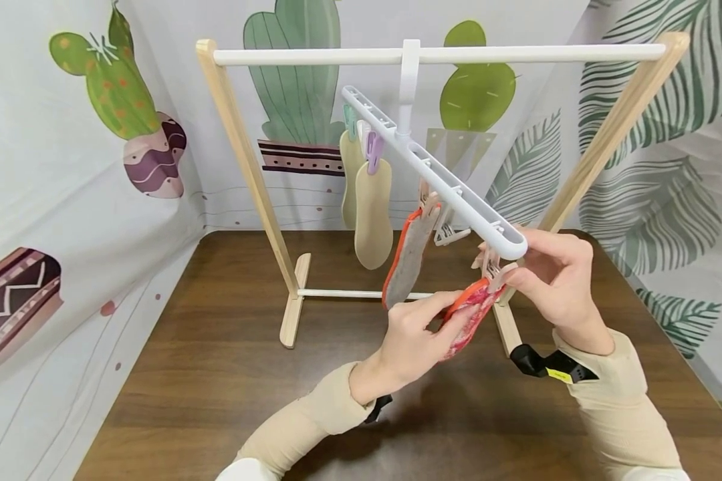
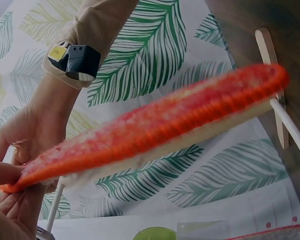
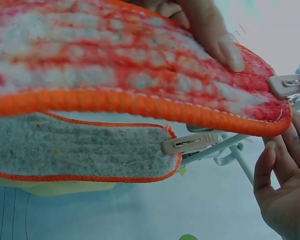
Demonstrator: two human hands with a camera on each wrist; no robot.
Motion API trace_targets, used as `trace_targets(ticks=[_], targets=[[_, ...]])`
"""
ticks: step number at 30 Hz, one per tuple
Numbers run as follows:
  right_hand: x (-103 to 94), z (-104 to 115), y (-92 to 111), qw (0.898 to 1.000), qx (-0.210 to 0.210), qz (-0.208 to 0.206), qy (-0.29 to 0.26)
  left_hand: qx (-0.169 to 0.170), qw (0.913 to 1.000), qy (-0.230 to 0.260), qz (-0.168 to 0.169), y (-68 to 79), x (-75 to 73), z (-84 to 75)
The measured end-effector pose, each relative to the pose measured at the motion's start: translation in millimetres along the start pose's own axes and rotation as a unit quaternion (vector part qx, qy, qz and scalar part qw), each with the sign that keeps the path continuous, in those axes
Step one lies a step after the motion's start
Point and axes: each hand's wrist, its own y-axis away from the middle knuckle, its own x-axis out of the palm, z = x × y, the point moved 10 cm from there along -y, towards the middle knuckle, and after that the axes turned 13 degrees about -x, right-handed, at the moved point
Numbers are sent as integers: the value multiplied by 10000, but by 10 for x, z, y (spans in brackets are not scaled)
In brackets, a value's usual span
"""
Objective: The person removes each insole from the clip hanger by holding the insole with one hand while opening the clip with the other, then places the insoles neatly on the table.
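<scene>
A: So where's that fuzzy red-and-white insole with orange edging sitting?
B: Its length's slanting down-left from the beige plastic clip. Left hand's pinching the insole; right hand's pinching the clip, being nearer.

- By the look of it, a small corner set up for recording; whether it belongs to a home or a lab cannot be told.
- Creased white cactus-print cloth covers the back and left, leaf-print cloth the right, screening the room behind.
- Between them sits a brown wood-grain worktop.
- A wooden drying rack and pegged hanger add household laundry gear.
- A black wrist camera suggests filming.
</scene>
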Motion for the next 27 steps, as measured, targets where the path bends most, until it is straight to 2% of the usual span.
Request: trace_targets(ticks=[7, 17, 27], targets=[[13, -3, -26, 9986, 235, -146, -445, -87, 9997, 192, 84, -5, -4, 49], [-24, -34, 10, 9971, 594, -266, -384, -106, 9997, 194, 49, -18, 2, 58], [-6, -23, 7, 9977, 428, -344, -393, -120, 9995, 275, 122, -14, 15, 68]])
